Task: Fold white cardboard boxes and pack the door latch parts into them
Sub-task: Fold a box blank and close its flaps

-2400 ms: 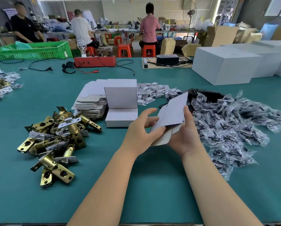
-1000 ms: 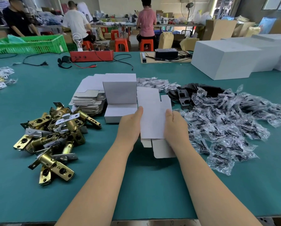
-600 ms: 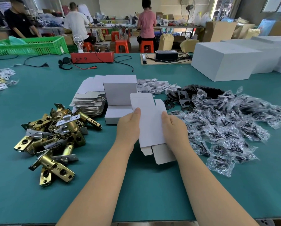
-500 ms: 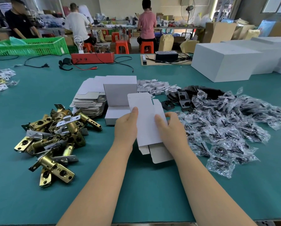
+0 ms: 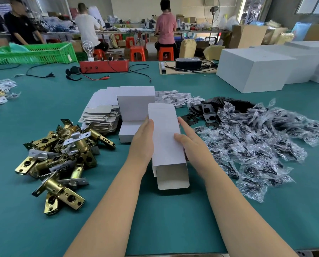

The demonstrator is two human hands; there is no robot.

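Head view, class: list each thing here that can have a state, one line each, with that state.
white box: squared up into a tube between both hands, near end open, flap out.
left hand: fingers straight, pressed on the box's left side.
right hand: fingers straight, pressed on the box's right side.
flat box blanks: stacked, unfolded.
door latches: loose pile, unpacked.
plastic bags: heaped, holding black parts.

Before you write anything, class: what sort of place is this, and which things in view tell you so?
Most likely a small factory's packing workshop. A heap of brass door latches lies beside a stack of flat white box blanks, bagged black parts are piled opposite, and other workers sit at cluttered benches behind.
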